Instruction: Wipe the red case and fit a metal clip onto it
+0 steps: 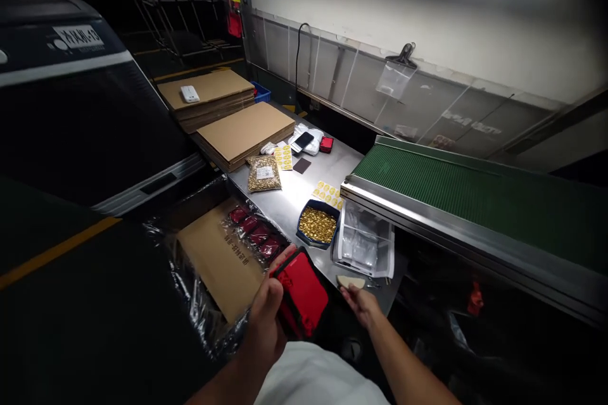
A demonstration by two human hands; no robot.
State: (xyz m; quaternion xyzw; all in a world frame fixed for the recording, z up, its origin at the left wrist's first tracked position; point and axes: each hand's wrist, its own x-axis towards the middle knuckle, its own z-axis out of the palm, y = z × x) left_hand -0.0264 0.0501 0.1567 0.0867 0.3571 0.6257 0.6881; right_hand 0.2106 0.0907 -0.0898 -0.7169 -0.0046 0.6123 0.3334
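My left hand (266, 319) is closed around a flat red case with black edges (308, 291), tilted up in front of my body. My right hand (363, 307) pinches the near edge of a beige half-round pad (351, 281) at the front edge of the metal table (327, 168). Just beyond the pad stands a white-rimmed bin (363, 240) with clear plastic bags in it. Left of that bin is a dark blue tray (303, 237) filled with small gold-coloured pieces.
A green conveyor belt (427, 190) runs along the right. Below left, a plastic-lined box (213, 266) holds wrapped red items. Cardboard stacks (247, 130), a bag of gold pieces (263, 174), yellow sticker sheets (327, 194) and a phone (302, 141) lie farther back.
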